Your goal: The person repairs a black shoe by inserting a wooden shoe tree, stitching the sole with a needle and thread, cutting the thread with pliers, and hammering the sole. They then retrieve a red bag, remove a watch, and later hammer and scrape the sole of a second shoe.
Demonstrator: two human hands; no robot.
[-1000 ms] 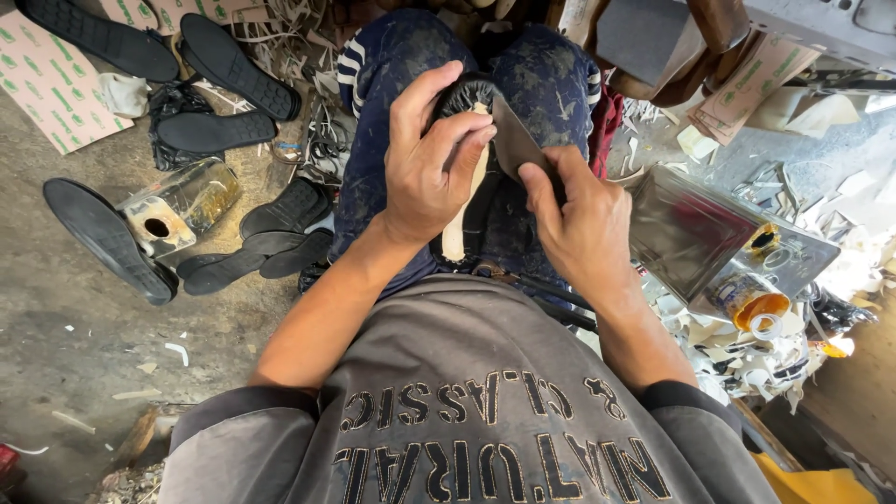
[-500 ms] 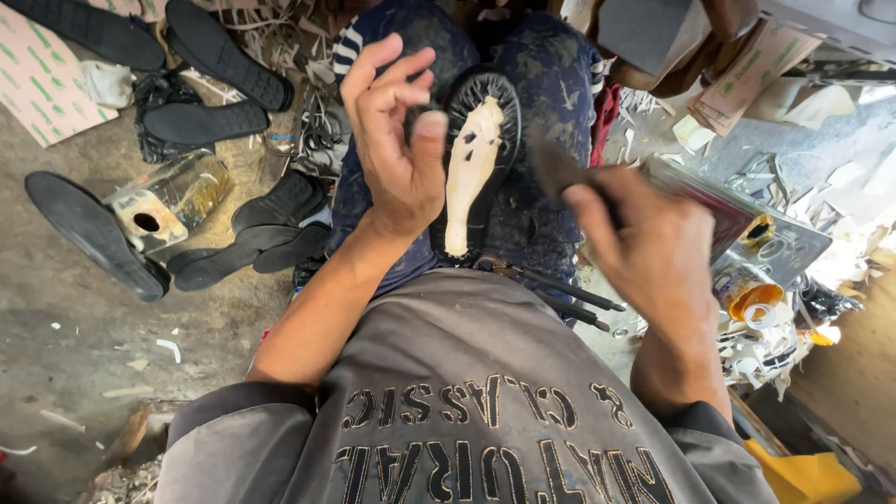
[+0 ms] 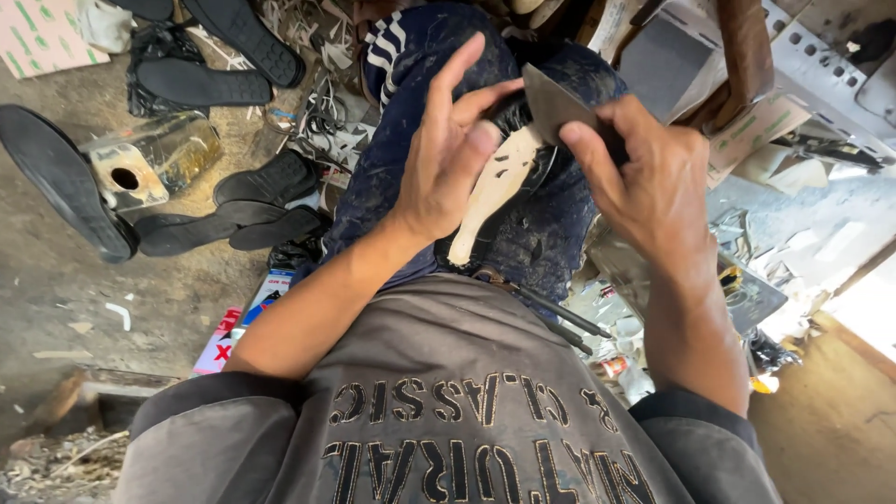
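Note:
A black shoe with a pale tan insole rests sole-up on my lap, over dark stained trousers. My left hand steadies the shoe, thumb and palm against its side, index finger stretched upward. My right hand grips a flat dark metal blade whose edge meets the front end of the shoe.
Several black shoe soles lie on the dusty floor to the left, beside a dented metal can with a hole. Metal rods lie by my waist. Scraps, tins and a metal sheet crowd the right.
My right hand swung out to the right with the blade, then came back to the shoe's front end. My left hand shifted its hold on the shoe.

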